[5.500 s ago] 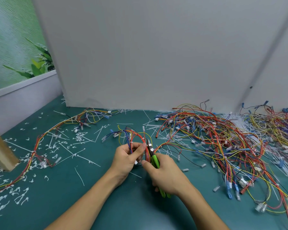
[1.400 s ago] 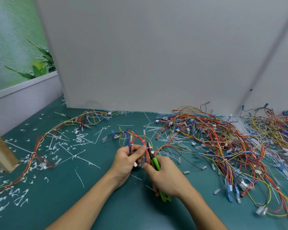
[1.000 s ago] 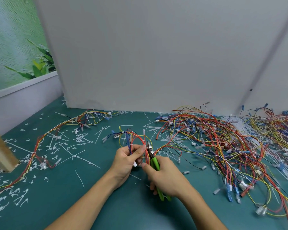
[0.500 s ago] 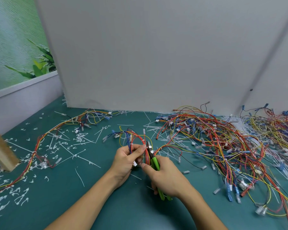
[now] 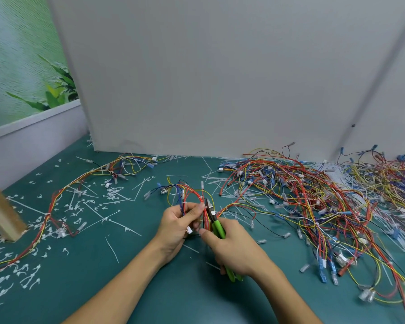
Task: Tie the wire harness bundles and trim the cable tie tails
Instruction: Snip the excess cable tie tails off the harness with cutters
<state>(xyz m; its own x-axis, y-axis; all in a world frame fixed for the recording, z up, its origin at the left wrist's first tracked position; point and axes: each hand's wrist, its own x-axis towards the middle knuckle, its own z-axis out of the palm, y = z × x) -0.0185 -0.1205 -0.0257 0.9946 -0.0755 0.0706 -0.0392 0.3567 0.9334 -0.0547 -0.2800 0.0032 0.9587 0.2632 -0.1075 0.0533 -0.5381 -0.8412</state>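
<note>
Left hand (image 5: pixel 177 224) grips wire harness bundle (image 5: pixel 192 197) at near centre; right hand (image 5: pixel 234 249) grips green-handled cutters (image 5: pixel 216 226). Advice: seat blades flush against tie head, clear of wires.

- The left hand (image 5: pixel 177 226) grips a small wire harness (image 5: pixel 192 195) of red, yellow and blue wires, with the thumb pressed across the bundle.
- The right hand (image 5: pixel 234 251) holds green-handled cutters (image 5: pixel 218 228). Their dark tip sits against the red wires, just beside the left thumb.
- A tangled pile of harnesses (image 5: pixel 302 199) covers the right side of the green table (image 5: pixel 150 288).
- 1 long harness (image 5: pixel 80 181) lies stretched along the left side, passing near a wooden post (image 5: pixel 0 213).
- White cut tie tails (image 5: pixel 112 195) are scattered over the table's left half.
- A grey panel (image 5: pixel 220 78) stands upright behind everything.
</note>
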